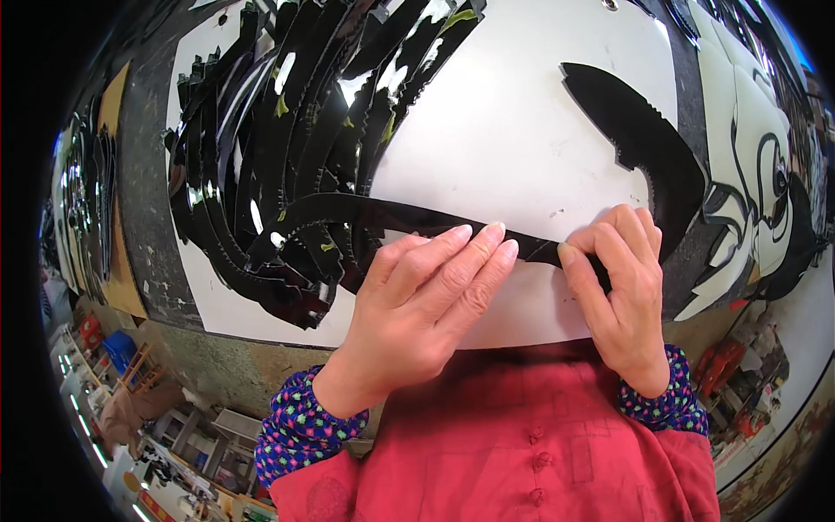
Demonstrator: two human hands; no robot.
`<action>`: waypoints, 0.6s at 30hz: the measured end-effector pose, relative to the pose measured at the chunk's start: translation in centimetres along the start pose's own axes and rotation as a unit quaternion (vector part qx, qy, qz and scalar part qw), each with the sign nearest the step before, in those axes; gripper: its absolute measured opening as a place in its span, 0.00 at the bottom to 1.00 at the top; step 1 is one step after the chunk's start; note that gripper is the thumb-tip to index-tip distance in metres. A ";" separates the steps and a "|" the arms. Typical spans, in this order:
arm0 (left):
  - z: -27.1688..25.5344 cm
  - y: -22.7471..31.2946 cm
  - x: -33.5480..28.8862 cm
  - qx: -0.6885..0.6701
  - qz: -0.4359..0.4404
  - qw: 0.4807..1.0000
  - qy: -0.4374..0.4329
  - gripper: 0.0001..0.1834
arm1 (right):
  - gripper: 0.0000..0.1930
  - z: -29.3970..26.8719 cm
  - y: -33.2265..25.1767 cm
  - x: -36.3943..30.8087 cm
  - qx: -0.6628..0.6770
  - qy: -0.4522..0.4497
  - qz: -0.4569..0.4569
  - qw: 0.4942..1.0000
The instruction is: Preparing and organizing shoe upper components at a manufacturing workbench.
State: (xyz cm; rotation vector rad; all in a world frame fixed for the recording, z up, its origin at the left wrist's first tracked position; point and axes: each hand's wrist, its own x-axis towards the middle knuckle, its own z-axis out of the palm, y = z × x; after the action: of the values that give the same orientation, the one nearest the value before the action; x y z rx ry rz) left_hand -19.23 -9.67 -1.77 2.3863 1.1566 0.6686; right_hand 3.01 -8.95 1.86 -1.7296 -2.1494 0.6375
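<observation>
A long, curved, glossy black leather-like strip [400, 211] lies across the white board [496, 122] in front of me. My left hand [426, 300] rests on its middle, fingers stretched out and flat, tips along the strip. At the strip's right end my right hand [622, 287] is closed, thumb and bent fingers pinching it; the fingertips are partly hidden. A wide crescent-shaped black piece [665, 165] with notched edges curves behind my right hand, its lower end partly covered. To the left, a pile of similar glossy black pieces [296, 130] overlaps the strip's left end.
White sheets with black cut pieces [739, 165] lie along the table's right side. More black strips [97, 209] sit by a tan board [116, 217] at far left. Below the table edge are a blue container [120, 350] and a wooden rack [213, 452].
</observation>
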 end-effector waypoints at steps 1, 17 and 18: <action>0.1 0.0 -0.1 0.004 0.000 1.000 -0.002 0.21 | 0.05 0.0 0.0 0.0 0.001 0.001 -0.001 1.000; 1.5 1.0 -0.3 0.204 0.037 0.978 -0.006 0.26 | 0.05 -0.1 0.1 0.0 0.005 0.004 -0.007 1.000; 1.6 1.0 -0.3 0.213 0.039 0.976 -0.005 0.26 | 0.05 -0.1 0.1 0.0 -0.001 0.003 -0.008 1.000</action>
State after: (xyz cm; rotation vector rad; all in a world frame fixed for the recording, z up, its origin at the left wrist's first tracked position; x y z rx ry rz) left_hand -17.89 -10.73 -2.56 2.7966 1.3149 0.4677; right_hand 3.16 -8.91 1.88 -1.7113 -2.1584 0.6247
